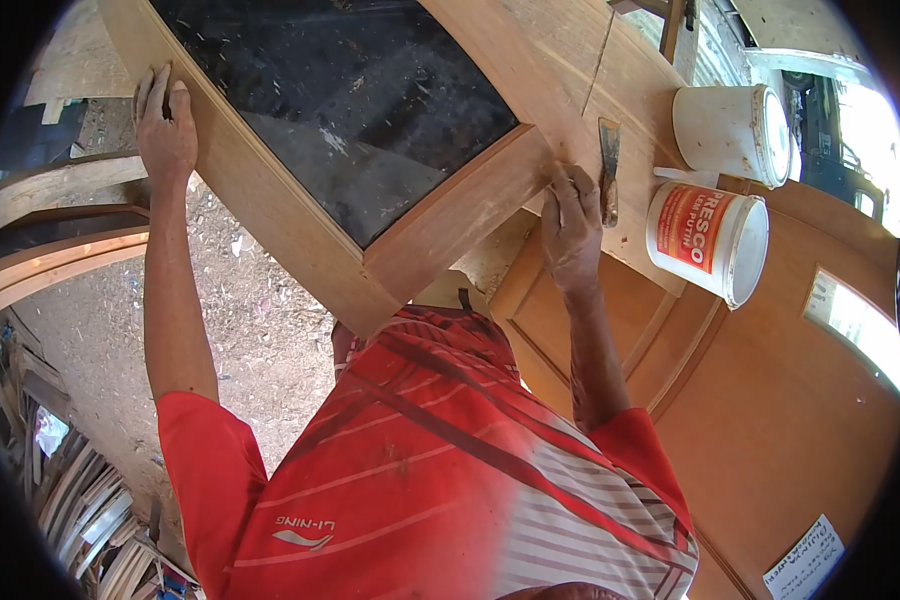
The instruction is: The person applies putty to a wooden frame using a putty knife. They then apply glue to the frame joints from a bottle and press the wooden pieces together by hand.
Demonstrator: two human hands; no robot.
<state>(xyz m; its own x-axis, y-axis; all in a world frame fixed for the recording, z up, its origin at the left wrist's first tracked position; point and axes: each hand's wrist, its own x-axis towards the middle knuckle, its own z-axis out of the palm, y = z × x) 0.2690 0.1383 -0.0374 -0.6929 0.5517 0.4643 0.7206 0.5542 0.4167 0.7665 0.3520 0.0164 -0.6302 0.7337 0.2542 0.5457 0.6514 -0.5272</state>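
A wooden frame (260,190) is lying across the surface (650,90) in front of the person, its near corner jutting past the surface's edge toward the red shirt (390,500). A dark pane (350,90) is filling the frame and showing pale specks and smears.

The left hand (167,135) is reaching forward and resting on the outer left side of the frame, its fingers lying on the wood and the thumb standing slightly apart. I cannot tell whether this grip is clamping the edge.

The right hand (573,225) is touching the near right corner, by the end of the crosspiece (460,200). Its fingers are curling close together; whether this grip is pinching the wood, I cannot tell.

Just beside the right hand, a scraper (610,165) is lying on the surface. Farther right, a plain tub (720,130) and a labelled tub (692,232) are sitting near each other.

Below, a brown panel (770,400) is spreading out at the right, and shavings are littering the floor (260,320) at the left.
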